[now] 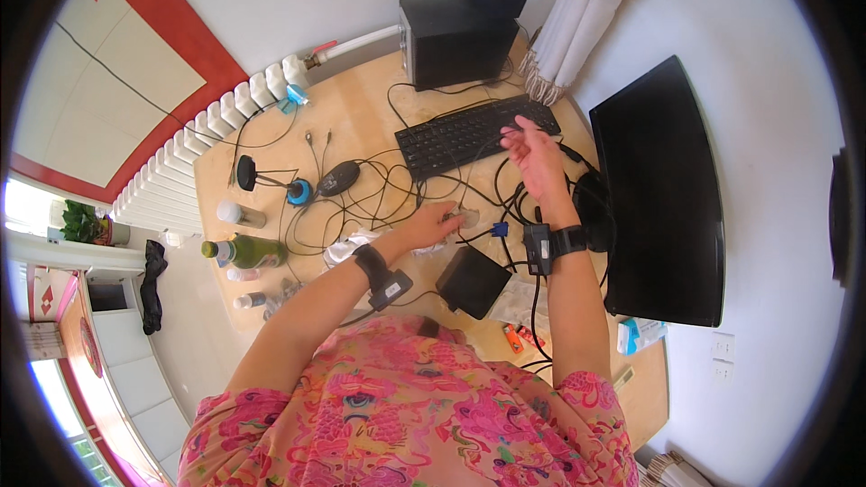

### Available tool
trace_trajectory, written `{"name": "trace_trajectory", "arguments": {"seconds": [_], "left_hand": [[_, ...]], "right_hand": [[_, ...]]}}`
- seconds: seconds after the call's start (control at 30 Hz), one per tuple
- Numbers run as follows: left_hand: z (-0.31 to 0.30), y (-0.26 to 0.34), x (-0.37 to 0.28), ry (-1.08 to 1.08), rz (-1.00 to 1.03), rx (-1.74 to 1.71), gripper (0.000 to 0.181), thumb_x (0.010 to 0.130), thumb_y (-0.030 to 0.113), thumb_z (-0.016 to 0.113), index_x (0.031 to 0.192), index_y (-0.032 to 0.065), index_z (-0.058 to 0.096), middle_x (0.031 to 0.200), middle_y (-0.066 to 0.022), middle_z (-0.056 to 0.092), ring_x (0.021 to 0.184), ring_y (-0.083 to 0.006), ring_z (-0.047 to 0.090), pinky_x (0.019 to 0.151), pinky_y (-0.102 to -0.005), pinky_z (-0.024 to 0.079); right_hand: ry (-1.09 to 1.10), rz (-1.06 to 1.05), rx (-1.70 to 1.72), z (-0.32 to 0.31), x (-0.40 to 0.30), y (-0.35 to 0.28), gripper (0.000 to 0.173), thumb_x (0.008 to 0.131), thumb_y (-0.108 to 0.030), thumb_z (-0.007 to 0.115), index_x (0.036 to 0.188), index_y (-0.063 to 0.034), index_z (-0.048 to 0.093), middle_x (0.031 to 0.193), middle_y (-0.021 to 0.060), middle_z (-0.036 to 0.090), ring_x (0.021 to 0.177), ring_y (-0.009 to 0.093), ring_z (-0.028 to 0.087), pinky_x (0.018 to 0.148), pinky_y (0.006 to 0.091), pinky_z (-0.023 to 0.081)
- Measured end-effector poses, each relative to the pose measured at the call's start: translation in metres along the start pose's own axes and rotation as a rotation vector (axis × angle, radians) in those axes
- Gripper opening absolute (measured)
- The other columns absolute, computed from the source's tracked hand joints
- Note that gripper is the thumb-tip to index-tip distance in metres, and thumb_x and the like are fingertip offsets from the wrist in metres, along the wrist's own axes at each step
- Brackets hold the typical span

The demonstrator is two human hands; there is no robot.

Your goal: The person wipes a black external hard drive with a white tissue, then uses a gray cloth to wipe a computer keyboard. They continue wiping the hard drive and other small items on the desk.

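Note:
My left hand point(429, 224) reaches over the middle of the wooden desk, its fingertips at a small translucent object point(465, 218) with a thin cable; whether it grips this is unclear. My right hand point(536, 161) is raised palm up beside the black keyboard point(467, 135), fingers partly curled, with a thin cable passing close to the fingers. Below my hands lie a blue VGA connector point(499, 229) and a black square box point(473, 282). Tangled black cables point(379, 189) spread left of the keyboard, around a dark computer mouse point(338, 178).
A monitor point(663, 196) stands at the right, black speakers point(460, 40) at the back. On the left are a webcam point(298, 192), a green bottle point(254, 251) and a jar point(241, 214). An orange lighter point(513, 338) lies near my body. A white radiator point(196, 138) runs along the left edge.

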State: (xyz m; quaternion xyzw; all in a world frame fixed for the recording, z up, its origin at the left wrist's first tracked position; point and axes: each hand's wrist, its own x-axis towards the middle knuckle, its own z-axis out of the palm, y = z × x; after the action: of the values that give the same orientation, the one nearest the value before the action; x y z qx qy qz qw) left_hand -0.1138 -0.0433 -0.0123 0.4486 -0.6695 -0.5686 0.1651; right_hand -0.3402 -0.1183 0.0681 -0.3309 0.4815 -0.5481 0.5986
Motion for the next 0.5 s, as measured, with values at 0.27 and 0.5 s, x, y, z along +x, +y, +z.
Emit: {"name": "trace_trajectory", "arguments": {"seconds": [0.27,0.5], "left_hand": [[0.006,0.029,0.028,-0.076,0.071,0.045,0.029,0.097,0.031,0.061,0.099,0.0012,0.06,0.084,-0.0106,0.07,0.075,-0.0141,0.065,0.065,-0.0319,0.051],[0.006,0.027,0.038,-0.241,0.105,0.034,0.03,0.096,0.031,0.063,0.095,0.0013,0.062,0.076,-0.0083,0.065,0.071,-0.0133,0.06,0.064,-0.0325,0.048]], "right_hand": [[-0.252,0.055,-0.532,-0.013,-0.037,0.048,0.031,0.096,-0.03,0.063,0.097,0.0008,0.068,0.09,0.0056,0.07,0.076,0.011,0.064,0.063,0.0251,0.049],[-0.161,-0.068,-1.124,-0.013,-0.05,0.021,0.044,0.103,-0.03,0.047,0.08,0.0031,0.064,0.059,0.0136,0.06,0.054,0.023,0.061,0.057,0.0353,0.048]]}}
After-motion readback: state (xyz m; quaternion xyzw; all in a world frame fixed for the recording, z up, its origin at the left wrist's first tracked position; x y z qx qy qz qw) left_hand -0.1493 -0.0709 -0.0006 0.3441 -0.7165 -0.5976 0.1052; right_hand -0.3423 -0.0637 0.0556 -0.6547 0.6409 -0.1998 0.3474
